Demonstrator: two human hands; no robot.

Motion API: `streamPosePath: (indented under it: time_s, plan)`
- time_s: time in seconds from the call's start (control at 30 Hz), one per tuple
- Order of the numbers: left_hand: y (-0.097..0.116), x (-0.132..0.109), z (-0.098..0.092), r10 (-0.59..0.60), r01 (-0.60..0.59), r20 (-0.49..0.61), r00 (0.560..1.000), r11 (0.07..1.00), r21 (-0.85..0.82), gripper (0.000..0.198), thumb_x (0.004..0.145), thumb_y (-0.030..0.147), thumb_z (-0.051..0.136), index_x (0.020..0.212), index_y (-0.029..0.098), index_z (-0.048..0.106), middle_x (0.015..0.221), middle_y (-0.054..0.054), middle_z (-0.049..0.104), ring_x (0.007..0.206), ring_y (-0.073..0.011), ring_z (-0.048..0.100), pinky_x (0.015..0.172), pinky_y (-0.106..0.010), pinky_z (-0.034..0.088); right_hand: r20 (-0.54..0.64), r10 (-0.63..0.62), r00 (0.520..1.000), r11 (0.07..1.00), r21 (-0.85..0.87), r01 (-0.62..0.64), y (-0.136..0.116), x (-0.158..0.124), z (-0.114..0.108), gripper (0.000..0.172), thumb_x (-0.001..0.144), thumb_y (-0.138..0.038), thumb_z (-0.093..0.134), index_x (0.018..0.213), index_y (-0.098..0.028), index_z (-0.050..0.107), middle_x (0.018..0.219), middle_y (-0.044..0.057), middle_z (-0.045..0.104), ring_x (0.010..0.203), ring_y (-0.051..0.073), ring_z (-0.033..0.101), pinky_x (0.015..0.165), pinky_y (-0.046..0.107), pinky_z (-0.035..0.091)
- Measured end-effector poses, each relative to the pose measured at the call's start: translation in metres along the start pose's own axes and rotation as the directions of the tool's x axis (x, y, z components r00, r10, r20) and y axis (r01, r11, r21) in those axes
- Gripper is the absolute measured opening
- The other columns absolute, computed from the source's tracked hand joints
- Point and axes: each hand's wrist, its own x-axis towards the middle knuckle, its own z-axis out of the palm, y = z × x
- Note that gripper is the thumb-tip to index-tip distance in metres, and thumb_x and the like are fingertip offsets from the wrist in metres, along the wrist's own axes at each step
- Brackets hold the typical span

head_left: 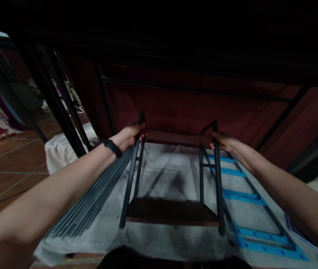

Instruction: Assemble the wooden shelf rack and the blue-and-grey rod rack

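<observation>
A small shelf rack stands in front of me, with black metal side frames and a dark wooden board low between them. My left hand is closed round the upper part of the left side frame, a black band on that wrist. On the other side, my right hand grips the right side frame near its top. Fingers of both hands are partly hidden behind the metal.
Grey metal rods lie in a bundle on the pale cloth, left of the rack. Blue-runged metal frames lie to the right. Dark posts and a dark structure overhead hem in the space. Reddish fabric hangs behind.
</observation>
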Motion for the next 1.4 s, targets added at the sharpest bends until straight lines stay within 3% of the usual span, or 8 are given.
streamPosePath:
  time_s: [0.1, 0.2, 0.37, 0.57, 0.7, 1.03, 1.2, 1.4]
  plan:
    - [0.017, -0.032, 0.003, 0.241, -0.241, -0.046, 0.969, 0.971, 0.000, 0.020, 0.086, 0.033, 0.064, 0.083, 0.015, 0.057, 0.060, -0.004, 0.060, 0.041, -0.0096, 0.044, 0.044, -0.025, 0.035, -0.045, -0.063, 0.997, 0.998, -0.001, 0.063, -0.032, -0.027, -0.009, 0.015, 0.093, -0.018, 0.050, 0.079, -0.017, 0.055, 0.048, -0.001, 0.056, 0.035, 0.010, 0.049, 0.034, 0.020, 0.044]
    - [0.011, -0.062, 0.002, 0.457, -0.458, -0.060, 0.887, 0.889, 0.009, 0.021, 0.083, 0.034, 0.066, 0.082, 0.014, 0.057, 0.064, -0.003, 0.060, 0.047, -0.0099, 0.047, 0.046, -0.024, 0.036, -0.109, -0.242, 0.964, 0.970, 0.001, 0.243, -0.035, -0.051, -0.014, 0.015, 0.090, -0.018, 0.053, 0.075, -0.016, 0.056, 0.047, -0.002, 0.054, 0.038, 0.009, 0.049, 0.036, 0.018, 0.040]
    - [-0.037, -0.099, -0.001, 0.606, -0.608, -0.061, 0.793, 0.793, -0.038, 0.031, 0.080, 0.045, 0.068, 0.090, 0.018, 0.056, 0.067, 0.004, 0.053, 0.053, -0.0079, 0.048, 0.050, -0.020, 0.037, -0.212, -0.447, 0.869, 0.894, -0.144, 0.424, 0.012, -0.082, -0.022, 0.022, 0.083, -0.034, 0.061, 0.068, -0.018, 0.059, 0.055, 0.001, 0.058, 0.052, 0.013, 0.056, 0.046, 0.021, 0.042]
    - [-0.097, -0.131, -0.007, 0.665, -0.664, -0.077, 0.743, 0.747, 0.043, 0.035, 0.084, 0.048, 0.063, 0.104, 0.019, 0.062, 0.091, -0.003, 0.062, 0.072, -0.0129, 0.056, 0.065, -0.025, 0.047, -0.201, -0.551, 0.810, 0.833, -0.184, 0.521, 0.074, -0.113, -0.030, 0.050, 0.084, -0.060, 0.055, 0.107, -0.018, 0.071, 0.081, 0.003, 0.067, 0.069, 0.017, 0.057, 0.063, 0.030, 0.047]
    - [-0.115, -0.150, -0.013, 0.656, -0.654, -0.062, 0.752, 0.755, 0.047, 0.036, 0.087, 0.049, 0.061, 0.110, 0.021, 0.061, 0.110, -0.006, 0.063, 0.085, -0.0167, 0.060, 0.072, -0.027, 0.051, -0.187, -0.575, 0.796, 0.816, -0.207, 0.540, 0.087, -0.128, -0.036, 0.051, 0.085, -0.060, 0.055, 0.111, -0.020, 0.072, 0.094, 0.005, 0.070, 0.075, 0.020, 0.058, 0.070, 0.033, 0.048]
    - [-0.107, -0.154, -0.011, 0.620, -0.620, 0.042, 0.784, 0.784, -0.008, 0.039, 0.088, 0.049, 0.061, 0.114, 0.020, 0.057, 0.104, -0.003, 0.058, 0.075, -0.0125, 0.059, 0.073, -0.028, 0.051, -0.190, -0.473, 0.860, 0.880, -0.064, 0.470, 0.096, -0.113, -0.044, 0.051, 0.080, -0.061, 0.062, 0.114, -0.024, 0.069, 0.117, 0.005, 0.067, 0.101, 0.026, 0.062, 0.079, 0.037, 0.055]
    - [-0.117, -0.157, -0.030, 0.558, -0.550, 0.113, 0.822, 0.830, -0.097, 0.051, 0.090, 0.056, 0.054, 0.128, 0.022, 0.051, 0.096, -0.003, 0.064, 0.077, -0.0169, 0.066, 0.079, -0.033, 0.051, -0.141, -0.407, 0.903, 0.912, -0.007, 0.410, 0.098, -0.111, -0.054, 0.048, 0.076, -0.059, 0.068, 0.113, -0.029, 0.067, 0.119, 0.003, 0.065, 0.097, 0.027, 0.064, 0.079, 0.040, 0.059]
    - [-0.127, -0.156, -0.037, 0.536, -0.531, 0.055, 0.843, 0.844, -0.076, 0.054, 0.089, 0.059, 0.054, 0.123, 0.018, 0.058, 0.089, -0.005, 0.070, 0.085, -0.0212, 0.066, 0.085, -0.035, 0.049, -0.107, -0.395, 0.912, 0.917, 0.021, 0.399, 0.099, -0.113, -0.049, 0.046, 0.076, -0.058, 0.068, 0.113, -0.030, 0.064, 0.112, 0.002, 0.066, 0.098, 0.027, 0.066, 0.086, 0.042, 0.060]
